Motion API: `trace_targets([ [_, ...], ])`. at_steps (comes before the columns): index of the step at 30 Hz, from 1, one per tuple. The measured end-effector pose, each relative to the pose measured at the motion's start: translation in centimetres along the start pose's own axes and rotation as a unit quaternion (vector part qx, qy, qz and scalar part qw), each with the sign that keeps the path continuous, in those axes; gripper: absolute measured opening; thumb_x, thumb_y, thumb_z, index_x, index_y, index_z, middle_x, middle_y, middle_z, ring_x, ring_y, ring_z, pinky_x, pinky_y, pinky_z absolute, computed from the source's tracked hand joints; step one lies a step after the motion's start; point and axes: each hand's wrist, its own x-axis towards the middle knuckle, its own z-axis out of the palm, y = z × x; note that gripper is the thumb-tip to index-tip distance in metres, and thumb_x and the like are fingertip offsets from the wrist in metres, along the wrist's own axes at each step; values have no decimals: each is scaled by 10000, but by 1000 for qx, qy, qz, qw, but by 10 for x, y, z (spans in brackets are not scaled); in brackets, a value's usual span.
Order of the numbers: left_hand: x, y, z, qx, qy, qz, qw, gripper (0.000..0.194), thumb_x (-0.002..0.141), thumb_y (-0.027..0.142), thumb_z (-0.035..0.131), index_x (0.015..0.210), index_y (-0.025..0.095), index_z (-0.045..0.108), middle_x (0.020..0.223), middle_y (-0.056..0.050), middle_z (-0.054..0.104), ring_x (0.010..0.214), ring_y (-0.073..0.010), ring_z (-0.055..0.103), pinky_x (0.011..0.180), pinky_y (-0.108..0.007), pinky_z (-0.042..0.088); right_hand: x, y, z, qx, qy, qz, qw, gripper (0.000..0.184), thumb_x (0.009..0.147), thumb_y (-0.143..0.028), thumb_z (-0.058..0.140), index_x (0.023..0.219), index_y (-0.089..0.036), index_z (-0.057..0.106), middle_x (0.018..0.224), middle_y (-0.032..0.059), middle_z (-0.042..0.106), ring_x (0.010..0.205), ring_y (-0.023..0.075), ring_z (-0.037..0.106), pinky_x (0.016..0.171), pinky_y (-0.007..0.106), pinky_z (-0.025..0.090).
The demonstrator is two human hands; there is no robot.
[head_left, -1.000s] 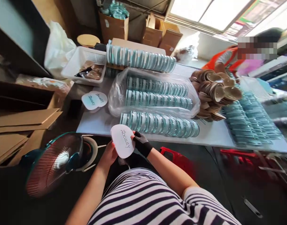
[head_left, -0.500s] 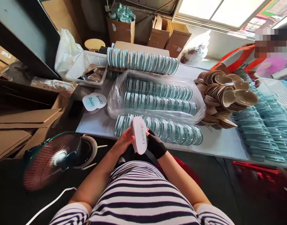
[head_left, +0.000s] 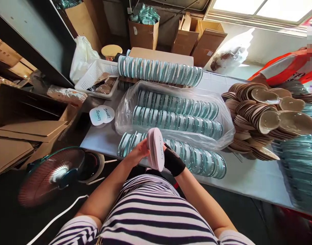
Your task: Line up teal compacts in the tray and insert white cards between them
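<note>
A pale pink heart-shaped case (head_left: 156, 149) with script lettering on its lid is held on edge just above the table's near edge. My left hand (head_left: 139, 152) grips its left side with bare fingers. My right hand (head_left: 171, 159), in a black fingerless glove, closes on its right side. Directly behind the case lies a row of round teal-rimmed mirrors (head_left: 191, 157) standing on edge on the white table (head_left: 250, 177).
More mirror rows lie in a clear plastic bag (head_left: 171, 109) and behind it. Two finished cases (head_left: 101, 114) sit at the table's left. Stacked tan shells (head_left: 260, 115) are at right. A fan (head_left: 53, 173) stands at my left; another person in orange (head_left: 285, 68) works far right.
The case has turned from flat, lid facing me, to standing on edge, and both hands have lifted it forward toward the near mirror row. The camera view has shifted rightward.
</note>
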Motion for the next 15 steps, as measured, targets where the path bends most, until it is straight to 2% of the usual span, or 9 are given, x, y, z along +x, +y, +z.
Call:
trace_targets([
  [4,13,1,-8,27,-1,-7,1000,609,657,429,843,1200,218,666,1140,-108,688,1059,-316,638,876,-381,512,3,-5,-5,0,8,-9,1000,444,773,-408,740,1144,-203,609,1028,38,705,774,155,645,672,264,509],
  [6,19,3,-12,47,21,-27,998,523,677,402,810,1143,199,689,1083,-106,702,956,-297,655,767,-340,513,6,-7,-8,9,20,-13,1000,465,759,-415,752,1151,-210,607,1016,31,704,771,150,642,683,265,511],
  [8,22,8,-13,97,67,-22,993,413,705,340,755,1082,177,708,1013,-97,711,869,-265,649,704,-307,485,10,-6,-10,24,34,-23,999,488,734,-433,770,1141,-222,606,1024,26,702,798,155,645,714,276,521],
  [10,23,13,-12,183,124,13,975,348,724,242,694,1064,169,715,932,-73,711,810,-231,627,710,-292,461,16,-2,-10,37,37,-37,998,508,701,-447,787,1122,-220,614,1047,35,701,847,169,652,762,296,531],
  [13,22,20,-12,329,180,75,924,371,727,144,649,1089,181,722,834,-44,699,735,-201,589,742,-288,435,27,9,-7,60,31,-24,997,521,672,-444,792,1100,-192,634,1081,70,701,934,205,655,868,350,533],
  [15,23,27,-24,365,205,109,902,378,726,138,665,1095,193,728,836,-45,705,725,-202,585,765,-292,430,33,16,-3,76,56,3,996,496,660,-422,791,1073,-190,645,1099,82,699,966,221,656,918,381,526],
])
